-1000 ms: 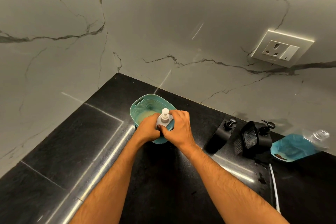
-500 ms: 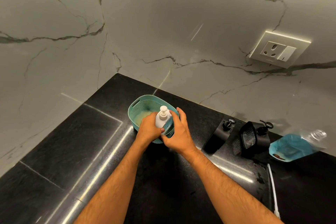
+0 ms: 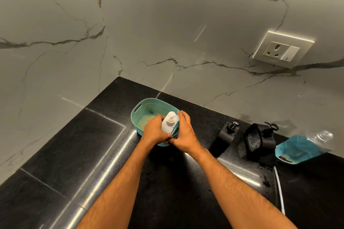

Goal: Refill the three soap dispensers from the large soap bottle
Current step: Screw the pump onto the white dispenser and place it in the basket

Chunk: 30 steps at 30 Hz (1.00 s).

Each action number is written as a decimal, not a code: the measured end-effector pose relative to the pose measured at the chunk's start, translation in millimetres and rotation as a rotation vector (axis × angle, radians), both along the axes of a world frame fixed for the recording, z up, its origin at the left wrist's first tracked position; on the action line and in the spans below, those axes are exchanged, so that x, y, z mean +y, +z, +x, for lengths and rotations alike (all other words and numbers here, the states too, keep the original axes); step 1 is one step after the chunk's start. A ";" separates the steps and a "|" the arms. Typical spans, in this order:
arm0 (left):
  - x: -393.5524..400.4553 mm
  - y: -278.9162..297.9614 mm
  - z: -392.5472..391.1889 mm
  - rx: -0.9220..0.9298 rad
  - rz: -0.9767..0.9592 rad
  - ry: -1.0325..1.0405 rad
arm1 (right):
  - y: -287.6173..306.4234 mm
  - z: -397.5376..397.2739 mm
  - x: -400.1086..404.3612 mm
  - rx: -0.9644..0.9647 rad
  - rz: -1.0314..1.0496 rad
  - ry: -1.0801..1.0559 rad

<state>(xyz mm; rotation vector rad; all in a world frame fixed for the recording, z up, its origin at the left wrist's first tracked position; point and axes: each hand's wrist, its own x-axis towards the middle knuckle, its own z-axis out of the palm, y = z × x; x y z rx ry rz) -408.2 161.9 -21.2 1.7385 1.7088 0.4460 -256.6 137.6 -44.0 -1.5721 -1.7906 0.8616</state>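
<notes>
A white pump dispenser stands inside a teal plastic basket in the counter's corner. My left hand grips the dispenser's body from the left. My right hand lies against the basket's right rim beside the dispenser, fingers fairly straight. Two black pump dispensers stand to the right by the wall. The large clear bottle with blue soap lies on its side at the far right.
The black stone counter meets marble walls at the back and left. A black mesh holder stands between the black dispensers. A wall socket sits above them. A white strip runs along the counter at right.
The white dispenser has gone down into the basket with my left hand round it. My right hand has let go of it and now lies on the basket's rim.
</notes>
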 end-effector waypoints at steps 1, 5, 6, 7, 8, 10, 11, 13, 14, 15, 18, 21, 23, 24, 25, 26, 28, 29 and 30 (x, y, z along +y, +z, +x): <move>1.1 0.5 1.1 -0.008 0.001 -0.002 | 0.7 1.3 1.0 0.000 -0.013 0.003; 5.2 -1.1 2.9 -0.026 -0.007 0.027 | 1.2 6.2 5.1 -0.024 -0.048 0.017; 6.5 -1.9 3.1 -0.023 -0.013 0.043 | 1.5 6.6 5.3 -0.027 -0.051 0.021; 7.6 -2.9 3.2 -0.019 -0.022 0.059 | 1.6 6.6 5.3 -0.027 -0.051 0.024; 9.0 -3.1 3.9 -0.019 -0.035 0.071 | 1.8 6.6 5.2 -0.025 -0.051 0.024; 10.8 -3.4 5.0 -0.026 -0.063 0.083 | 2.1 6.3 4.8 -0.018 -0.059 0.023; 11.6 -3.6 5.5 -0.029 -0.071 0.083 | 2.0 6.2 4.7 -0.016 -0.064 0.024; 12.4 -4.3 6.0 -0.030 -0.076 0.080 | 2.2 6.5 4.9 -0.018 -0.079 0.023; 12.5 -5.1 5.7 -0.032 -0.074 0.080 | 2.5 6.3 5.2 -0.022 -0.086 0.022; 12.2 -5.6 5.7 -0.034 -0.072 0.080 | 3.0 6.5 5.4 -0.025 -0.091 0.022; 10.1 -5.9 5.3 -0.040 -0.062 0.090 | 5.2 6.7 5.4 -0.027 -0.103 0.023; 5.9 -6.0 5.9 -0.065 -0.024 0.120 | 7.8 7.7 3.3 -0.029 -0.112 0.019; 1.9 -5.9 6.1 -0.080 0.011 0.138 | 9.2 8.0 1.0 -0.031 -0.106 0.014; -0.9 -5.4 6.1 -0.088 0.030 0.147 | 10.1 8.6 -0.4 -0.035 -0.102 0.012; -4.1 -4.4 5.8 -0.096 0.050 0.157 | 10.9 9.2 -1.7 -0.041 -0.097 0.011; -7.6 -2.8 5.7 -0.102 0.071 0.167 | 11.8 10.1 -3.1 -0.048 -0.091 0.011; -15.8 1.1 5.6 -0.117 0.112 0.182 | 13.8 11.8 -5.7 -0.063 -0.076 0.009; -21.2 3.3 5.5 -0.132 0.132 0.192 | 14.8 12.8 -7.3 -0.066 -0.066 0.010; -27.4 5.8 5.9 -0.146 0.154 0.203 | 15.8 14.3 -9.4 -0.067 -0.054 0.009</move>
